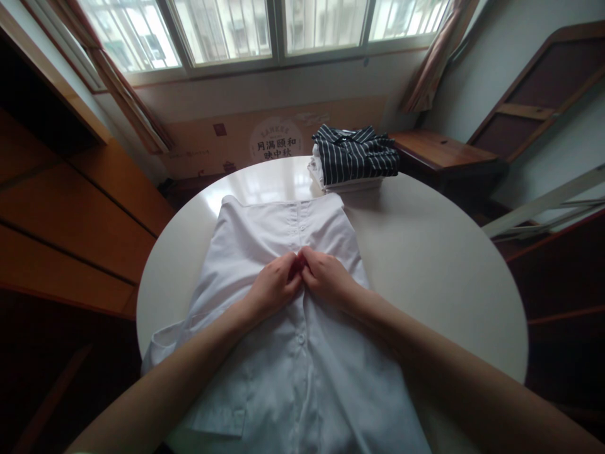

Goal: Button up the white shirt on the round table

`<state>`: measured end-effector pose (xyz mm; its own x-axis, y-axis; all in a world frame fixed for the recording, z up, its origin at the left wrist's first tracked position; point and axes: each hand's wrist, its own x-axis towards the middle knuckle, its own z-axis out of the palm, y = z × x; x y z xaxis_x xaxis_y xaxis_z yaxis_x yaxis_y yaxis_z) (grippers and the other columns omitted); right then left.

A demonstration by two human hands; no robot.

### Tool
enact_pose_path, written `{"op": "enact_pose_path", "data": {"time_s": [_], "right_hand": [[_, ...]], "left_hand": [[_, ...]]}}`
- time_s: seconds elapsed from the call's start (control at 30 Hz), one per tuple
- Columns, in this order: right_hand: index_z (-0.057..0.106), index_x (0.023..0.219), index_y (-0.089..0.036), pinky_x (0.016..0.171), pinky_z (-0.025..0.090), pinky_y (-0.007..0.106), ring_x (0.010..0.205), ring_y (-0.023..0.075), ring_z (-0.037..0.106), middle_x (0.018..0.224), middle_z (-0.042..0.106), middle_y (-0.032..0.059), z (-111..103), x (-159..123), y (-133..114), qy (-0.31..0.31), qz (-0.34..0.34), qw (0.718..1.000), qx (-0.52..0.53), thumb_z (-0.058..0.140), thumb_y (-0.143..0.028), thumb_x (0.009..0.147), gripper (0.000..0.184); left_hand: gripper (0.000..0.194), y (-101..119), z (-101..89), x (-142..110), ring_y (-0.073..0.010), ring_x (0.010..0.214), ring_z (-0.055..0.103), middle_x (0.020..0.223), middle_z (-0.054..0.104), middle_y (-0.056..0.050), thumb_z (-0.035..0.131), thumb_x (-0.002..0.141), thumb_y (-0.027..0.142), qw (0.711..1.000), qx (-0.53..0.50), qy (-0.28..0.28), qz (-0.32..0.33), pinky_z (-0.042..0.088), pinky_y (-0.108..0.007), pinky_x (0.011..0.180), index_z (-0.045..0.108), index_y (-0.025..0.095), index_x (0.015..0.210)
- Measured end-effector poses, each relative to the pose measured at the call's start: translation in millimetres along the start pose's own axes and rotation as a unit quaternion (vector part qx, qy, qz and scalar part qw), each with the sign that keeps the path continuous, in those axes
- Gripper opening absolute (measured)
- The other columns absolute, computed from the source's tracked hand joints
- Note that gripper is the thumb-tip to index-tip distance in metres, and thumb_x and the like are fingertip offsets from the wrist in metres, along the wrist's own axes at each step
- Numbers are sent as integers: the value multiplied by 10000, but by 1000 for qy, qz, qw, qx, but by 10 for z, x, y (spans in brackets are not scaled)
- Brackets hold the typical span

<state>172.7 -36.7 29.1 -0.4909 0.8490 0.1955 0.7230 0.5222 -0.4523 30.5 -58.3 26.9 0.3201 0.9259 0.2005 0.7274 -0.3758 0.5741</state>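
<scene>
A white button-front coat (265, 372) lies spread on the round white table (439, 271), its button line running away from me down the middle. At that front edge my left hand (278, 277) is closed, fingers pinching the cloth. My right hand (326, 272) is closed on the same spot, and the fingertips of both hands meet. Whatever small part they pinch is hidden behind the fingers. Nearer to me, a button (301, 339) shows on the front. A pocket edge and a fold of cloth show on the left side.
At the table's far edge sits a stack of folded clothes with a black-and-white striped shirt (357, 154) on top. Behind it stands a wooden side table (439, 149). A wooden cabinet (75, 208) is to the left, and windows (227, 31) line the far wall.
</scene>
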Motion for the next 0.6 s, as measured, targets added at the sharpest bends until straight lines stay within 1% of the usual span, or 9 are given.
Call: {"op": "enact_pose_path", "data": {"time_s": [0.6], "right_hand": [[423, 783, -182, 577, 323, 244, 621, 127, 500, 735, 586, 38, 13, 7, 20, -2, -4, 1000, -3, 331, -165, 802, 95]], "left_hand": [[21, -3, 3, 6, -118, 613, 467, 681, 509, 6, 434, 762, 184, 1000, 5, 2, 2, 372, -235, 581, 432, 179, 742]]}}
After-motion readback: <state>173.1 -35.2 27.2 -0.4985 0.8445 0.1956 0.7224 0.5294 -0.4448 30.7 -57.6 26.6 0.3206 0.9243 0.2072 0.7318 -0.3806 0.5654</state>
